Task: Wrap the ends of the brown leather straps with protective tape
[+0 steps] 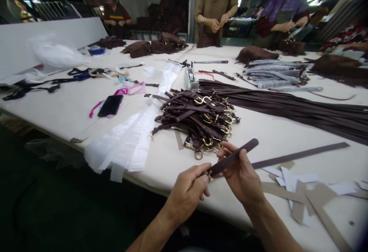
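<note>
A dark brown leather strap [233,157] is held slanting above the table's front edge, its rounded end up to the right. My left hand [186,190] pinches the lower end, where a small gold-coloured buckle [210,175] shows beside the fingertips. Further along, my right hand [241,173] grips the strap between thumb and fingers. The strap continues as, or lies over, a long flat strip [301,155] on the table; I cannot tell which. Just beyond my hands lies a pile of short brown straps [192,114] with gold-coloured hooks and rings.
Long brown straps [301,108] stretch rightward behind the pile. Paper and card scraps [299,190] lie at right. White wrapping sheets [126,137] hang over the front edge, near a phone [110,105]. Plastic-wrapped straps [270,72] and brown bags [255,54] lie further back. Several people work across the table.
</note>
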A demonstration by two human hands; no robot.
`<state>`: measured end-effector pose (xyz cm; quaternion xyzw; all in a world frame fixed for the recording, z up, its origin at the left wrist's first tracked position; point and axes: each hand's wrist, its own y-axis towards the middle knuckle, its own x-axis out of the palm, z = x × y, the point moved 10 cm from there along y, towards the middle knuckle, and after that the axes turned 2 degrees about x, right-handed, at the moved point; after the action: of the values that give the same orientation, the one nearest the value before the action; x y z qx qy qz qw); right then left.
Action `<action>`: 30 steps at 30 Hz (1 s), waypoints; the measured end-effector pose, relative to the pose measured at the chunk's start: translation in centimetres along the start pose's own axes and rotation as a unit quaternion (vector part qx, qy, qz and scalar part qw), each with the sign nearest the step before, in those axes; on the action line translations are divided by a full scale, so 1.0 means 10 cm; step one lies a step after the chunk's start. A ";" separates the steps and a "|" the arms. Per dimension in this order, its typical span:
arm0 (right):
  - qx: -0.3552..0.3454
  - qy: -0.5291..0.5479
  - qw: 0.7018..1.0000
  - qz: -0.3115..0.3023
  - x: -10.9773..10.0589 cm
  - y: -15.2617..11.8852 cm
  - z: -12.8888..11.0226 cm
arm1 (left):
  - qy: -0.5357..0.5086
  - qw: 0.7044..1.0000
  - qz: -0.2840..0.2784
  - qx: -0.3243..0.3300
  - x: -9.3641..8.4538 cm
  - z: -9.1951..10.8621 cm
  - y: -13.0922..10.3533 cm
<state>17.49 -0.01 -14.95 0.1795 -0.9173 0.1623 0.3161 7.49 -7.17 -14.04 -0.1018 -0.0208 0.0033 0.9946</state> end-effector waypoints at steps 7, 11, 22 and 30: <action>0.050 0.038 0.998 0.007 -0.05 -0.03 0.07 | -0.060 0.997 0.004 -0.057 0.02 -0.20 0.09; 0.064 0.066 0.996 0.004 -0.06 -0.05 0.10 | -0.077 0.994 0.025 -0.071 0.00 -0.21 0.14; 0.135 0.090 0.987 0.015 -0.18 -0.08 0.26 | -0.122 0.989 0.035 -0.070 0.01 -0.18 0.15; 0.140 0.106 0.984 0.007 -0.14 -0.08 0.31 | -0.165 0.982 0.037 -0.089 0.05 -0.27 0.15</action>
<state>17.27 -1.70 -18.06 0.1973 -0.8478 0.3100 0.3824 8.09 -6.22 -16.99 -0.1884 -0.1814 0.0550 0.9636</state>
